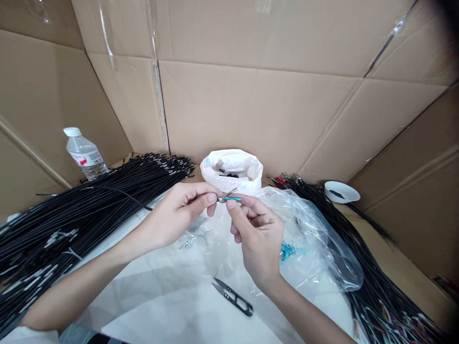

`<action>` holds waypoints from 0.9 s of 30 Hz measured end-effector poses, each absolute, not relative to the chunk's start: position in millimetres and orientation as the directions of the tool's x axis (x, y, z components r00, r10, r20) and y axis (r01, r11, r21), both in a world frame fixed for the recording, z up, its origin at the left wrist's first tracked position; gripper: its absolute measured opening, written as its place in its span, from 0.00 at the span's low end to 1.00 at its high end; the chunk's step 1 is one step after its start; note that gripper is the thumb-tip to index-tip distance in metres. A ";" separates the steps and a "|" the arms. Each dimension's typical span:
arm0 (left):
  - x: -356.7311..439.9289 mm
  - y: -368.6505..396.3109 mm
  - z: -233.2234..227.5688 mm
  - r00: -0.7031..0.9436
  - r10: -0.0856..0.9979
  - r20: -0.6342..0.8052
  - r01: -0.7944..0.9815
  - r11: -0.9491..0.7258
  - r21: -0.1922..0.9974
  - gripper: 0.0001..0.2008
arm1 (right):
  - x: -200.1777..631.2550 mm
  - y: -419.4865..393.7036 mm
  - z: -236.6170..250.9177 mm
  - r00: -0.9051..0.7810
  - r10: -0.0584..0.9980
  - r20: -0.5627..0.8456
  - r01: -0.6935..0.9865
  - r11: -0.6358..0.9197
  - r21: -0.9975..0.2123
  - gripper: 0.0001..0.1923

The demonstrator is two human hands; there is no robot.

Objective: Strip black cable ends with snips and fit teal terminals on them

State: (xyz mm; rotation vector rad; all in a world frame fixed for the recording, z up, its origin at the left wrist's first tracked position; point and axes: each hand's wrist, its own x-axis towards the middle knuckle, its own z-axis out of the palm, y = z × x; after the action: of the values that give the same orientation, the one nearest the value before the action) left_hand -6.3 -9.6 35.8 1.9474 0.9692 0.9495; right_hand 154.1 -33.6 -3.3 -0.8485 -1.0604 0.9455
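both hands (179,210) (256,239) pinch teal connector (231,198) on black cable (118,193); snips (233,296) below.

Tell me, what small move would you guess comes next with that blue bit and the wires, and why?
Probably the right hand pushes the small blue piece further onto the wire tips that the left hand pinches at the black cable end. The two already meet between the fingertips, and the snips lie untouched.
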 end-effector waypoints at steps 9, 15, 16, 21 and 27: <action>-2.4 -16.7 32.2 0.368 0.838 0.403 0.407 -0.534 0.741 0.15 | 154.0 -32.4 -6.2 0.246 0.915 0.321 -0.204 0.372 -0.906 0.13; -0.6 -19.8 34.2 0.373 0.831 0.413 0.407 -0.546 0.732 0.15 | 156.3 -34.1 -2.9 0.252 0.876 0.411 -0.143 0.454 -0.879 0.08; -0.7 -19.9 34.9 0.368 0.833 0.413 0.404 -0.544 0.736 0.15 | 156.5 -34.5 -2.8 0.247 0.873 0.421 -0.132 0.460 -0.878 0.08; -3.4 -18.3 38.6 0.377 0.846 0.376 0.363 -0.508 0.781 0.17 | 158.2 -32.8 -4.0 0.221 0.871 0.438 -0.108 0.468 -0.877 0.07; -8.6 -14.3 42.0 0.498 0.831 0.248 0.255 -0.413 0.874 0.18 | 169.3 -21.6 -0.3 0.028 0.931 0.363 -0.165 0.362 -0.917 0.08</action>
State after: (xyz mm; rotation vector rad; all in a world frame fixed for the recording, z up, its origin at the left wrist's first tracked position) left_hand -8.6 -14.3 42.0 1.9226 0.8969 0.8889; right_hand 169.3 -21.6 -0.3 -0.8132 -1.2420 1.0098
